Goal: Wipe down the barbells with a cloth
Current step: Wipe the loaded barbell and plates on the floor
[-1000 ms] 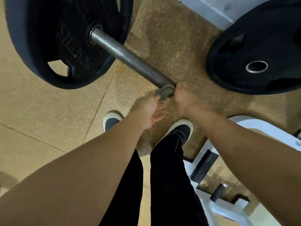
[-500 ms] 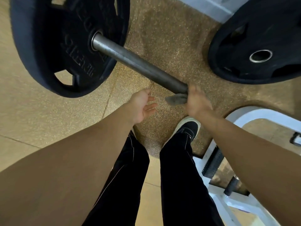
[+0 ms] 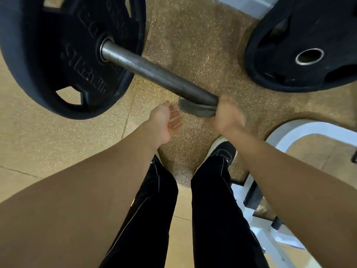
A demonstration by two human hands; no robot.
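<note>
Right hand grips the grey cloth against the bar end, above the floor; left hand relaxed, holding nothing. Advise wrapping fully, then stroking toward the plate.

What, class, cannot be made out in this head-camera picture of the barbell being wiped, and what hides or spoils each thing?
- Bar's near end: head view, covered by the right hand and grey cloth.
- Right hand's fingers: motion blur, grip unclear.
- Loaded plate: cut off by the top and left edges; its raised lettering is too dim to read.
- Second plate: cut off by the top and right edges.
- Left shoe: hidden under the left hand and forearm.
</note>
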